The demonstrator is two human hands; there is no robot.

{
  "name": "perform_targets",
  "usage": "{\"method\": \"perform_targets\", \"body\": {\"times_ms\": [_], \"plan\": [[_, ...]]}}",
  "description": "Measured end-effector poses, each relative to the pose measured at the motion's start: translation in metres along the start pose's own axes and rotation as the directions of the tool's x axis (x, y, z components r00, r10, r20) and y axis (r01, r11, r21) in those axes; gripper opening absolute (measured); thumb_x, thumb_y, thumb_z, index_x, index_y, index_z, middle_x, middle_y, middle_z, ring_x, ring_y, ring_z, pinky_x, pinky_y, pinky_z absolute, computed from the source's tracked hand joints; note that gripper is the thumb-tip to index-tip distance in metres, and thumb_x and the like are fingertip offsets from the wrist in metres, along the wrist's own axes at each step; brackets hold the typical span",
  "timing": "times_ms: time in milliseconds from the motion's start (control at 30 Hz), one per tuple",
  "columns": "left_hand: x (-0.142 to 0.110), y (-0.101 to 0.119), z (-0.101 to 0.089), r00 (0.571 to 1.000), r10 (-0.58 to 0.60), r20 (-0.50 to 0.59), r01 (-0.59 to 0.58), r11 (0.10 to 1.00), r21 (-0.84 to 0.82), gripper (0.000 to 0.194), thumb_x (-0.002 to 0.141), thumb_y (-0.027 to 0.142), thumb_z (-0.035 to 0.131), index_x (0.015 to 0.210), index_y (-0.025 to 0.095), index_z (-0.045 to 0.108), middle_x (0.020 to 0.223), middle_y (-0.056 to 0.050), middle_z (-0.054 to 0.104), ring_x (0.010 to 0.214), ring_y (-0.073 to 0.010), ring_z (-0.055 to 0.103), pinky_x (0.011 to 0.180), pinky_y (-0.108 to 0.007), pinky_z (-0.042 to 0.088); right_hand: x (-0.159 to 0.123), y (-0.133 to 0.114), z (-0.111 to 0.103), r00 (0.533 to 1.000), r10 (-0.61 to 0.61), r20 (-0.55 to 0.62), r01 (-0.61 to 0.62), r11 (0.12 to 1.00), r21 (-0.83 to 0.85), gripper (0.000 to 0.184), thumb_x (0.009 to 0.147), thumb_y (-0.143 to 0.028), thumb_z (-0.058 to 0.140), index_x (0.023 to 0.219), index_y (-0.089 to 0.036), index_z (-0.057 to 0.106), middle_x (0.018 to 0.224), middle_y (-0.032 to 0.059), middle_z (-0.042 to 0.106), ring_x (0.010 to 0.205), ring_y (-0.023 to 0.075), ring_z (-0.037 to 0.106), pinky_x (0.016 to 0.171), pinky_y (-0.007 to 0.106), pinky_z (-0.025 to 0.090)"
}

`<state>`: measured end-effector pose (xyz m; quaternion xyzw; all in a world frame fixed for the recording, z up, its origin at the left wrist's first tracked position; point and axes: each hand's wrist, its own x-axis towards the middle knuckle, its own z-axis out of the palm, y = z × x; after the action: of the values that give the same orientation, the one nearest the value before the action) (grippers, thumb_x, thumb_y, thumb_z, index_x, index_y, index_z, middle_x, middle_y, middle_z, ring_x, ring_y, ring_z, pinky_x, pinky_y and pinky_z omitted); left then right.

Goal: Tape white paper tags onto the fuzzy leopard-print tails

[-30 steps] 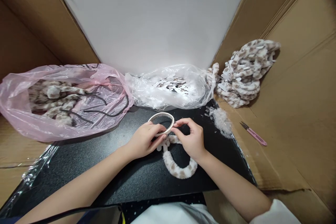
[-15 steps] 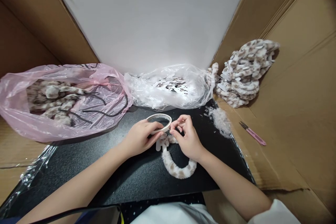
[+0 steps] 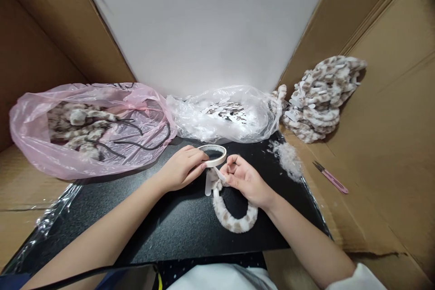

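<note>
My left hand (image 3: 185, 166) grips a roll of white tape (image 3: 215, 161) by its left side, above the black tabletop. A short strip of tape (image 3: 220, 174) runs down from the roll to my right hand (image 3: 248, 180), whose thumb and finger pinch its end. Beneath both hands lies a fluffy white-and-brown spotted loop (image 3: 235, 224), shaped like a headband. A pale flat tag (image 3: 208, 184) shows at the loop's upper left; the loop's top is partly hidden by my right hand.
A pink plastic bag (image 3: 37, 154) with furry pieces and dark cords lies left. Behind stands a clear bag (image 3: 190, 124) of printed cards. Spotted plush loops (image 3: 322, 99) are heaped right, near white fluff (image 3: 287, 158) and pink thread snips (image 3: 331, 178). Cardboard walls (image 3: 390, 99) flank the table.
A strip of tape now stretches between the roll and my right fingers, where none showed clearly before. My right hand has turned and dropped slightly. The whole view has shifted a little.
</note>
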<state>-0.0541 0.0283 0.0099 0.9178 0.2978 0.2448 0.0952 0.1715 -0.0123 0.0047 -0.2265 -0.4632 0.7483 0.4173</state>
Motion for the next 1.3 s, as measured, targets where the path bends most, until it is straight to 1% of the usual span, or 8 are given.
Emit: {"method": "perform_targets", "body": {"times_ms": [367,567,667,733,867,967,1067,1300], "plan": [[0.0,-0.002,-0.008,0.98,0.056,-0.191,-0.001,0.961,0.276,0.028,0.094,0.029,0.036,0.072,0.019,0.051,0.063,-0.001,0.056,0.062,-0.0175,0.047,0.07,-0.037,0.028,-0.007,-0.015,0.0,0.994,0.032,0.107,-0.038,0.998,0.052,0.036,0.076,-0.031,0.076,0.096,-0.02,0.048,0.076,-0.0018,0.051,0.068,0.0108,0.044,0.067,0.026,0.034],[0.0,0.003,-0.017,0.956,-0.05,-0.288,0.17,0.897,0.408,0.018,0.09,0.024,0.046,0.076,0.021,0.057,0.066,-0.001,0.062,0.065,-0.0192,0.052,0.071,-0.037,0.027,-0.002,-0.024,-0.017,0.966,-0.152,-0.21,0.118,0.979,-0.163,0.027,0.076,-0.031,0.06,0.098,-0.017,0.057,0.066,-0.0035,0.041,0.063,0.0132,0.039,0.065,0.028,0.036],[0.0,0.007,-0.02,0.954,-0.077,-0.29,0.2,0.884,0.423,0.015,0.089,0.023,0.048,0.078,0.021,0.059,0.068,-0.001,0.063,0.067,-0.0199,0.053,0.072,-0.038,0.027,0.002,-0.028,-0.017,0.883,-0.372,-0.286,0.179,0.83,-0.529,0.022,0.08,-0.031,0.057,0.099,-0.02,0.057,0.075,-0.0008,0.046,0.072,0.0158,0.045,0.07,0.03,0.038],[0.001,0.011,-0.019,0.959,-0.072,-0.276,0.188,0.888,0.42,0.015,0.089,0.023,0.048,0.079,0.021,0.06,0.068,-0.001,0.063,0.068,-0.0199,0.053,0.072,-0.038,0.027,0.007,-0.035,-0.006,0.879,-0.443,-0.179,0.158,0.622,-0.767,0.023,0.079,-0.032,0.06,0.099,-0.021,0.057,0.085,0.0019,0.052,0.082,0.0189,0.049,0.076,0.032,0.039],[0.006,0.024,-0.017,0.97,-0.064,-0.234,0.154,0.908,0.389,0.017,0.09,0.022,0.044,0.082,0.021,0.06,0.071,-0.002,0.062,0.07,-0.0208,0.051,0.072,-0.039,0.027,0.027,-0.053,0.032,0.946,-0.318,0.068,0.092,0.063,-0.994,0.017,0.077,-0.035,0.06,0.085,-0.02,0.06,0.092,0.0056,0.06,0.093,0.0243,0.049,0.089,0.042,0.033],[0.008,0.031,-0.019,0.972,-0.084,-0.219,0.151,0.939,0.31,0.019,0.089,0.017,0.038,0.085,0.02,0.056,0.074,-0.004,0.061,0.072,-0.0225,0.049,0.071,-0.039,0.026,0.043,-0.061,0.053,0.975,-0.174,0.135,0.092,-0.234,-0.968,0.021,0.077,-0.038,0.058,0.071,-0.018,0.06,0.088,0.0085,0.061,0.093,0.027,0.048,0.092,0.048,0.027],[0.006,0.037,-0.023,0.964,-0.137,-0.228,0.188,0.957,0.22,0.017,0.09,0.014,0.035,0.086,0.02,0.051,0.076,-0.004,0.059,0.073,-0.0219,0.048,0.071,-0.039,0.026,0.05,-0.059,0.062,0.988,-0.106,0.113,0.076,-0.305,-0.949,0.02,0.077,-0.035,0.057,0.076,-0.016,0.062,0.091,0.0101,0.061,0.095,0.0285,0.049,0.091,0.049,0.027],[-0.007,0.048,-0.025,0.933,-0.171,-0.317,0.241,0.95,0.197,0.013,0.093,0.011,0.036,0.091,0.02,0.045,0.08,-0.002,0.061,0.075,-0.0197,0.049,0.071,-0.038,0.026,0.047,-0.059,0.059,0.987,-0.077,-0.139,-0.147,-0.104,-0.984,0.028,0.076,-0.043,0.063,0.085,-0.017,0.058,0.09,0.007,0.064,0.088,0.0248,0.055,0.084,0.042,0.032]]}}
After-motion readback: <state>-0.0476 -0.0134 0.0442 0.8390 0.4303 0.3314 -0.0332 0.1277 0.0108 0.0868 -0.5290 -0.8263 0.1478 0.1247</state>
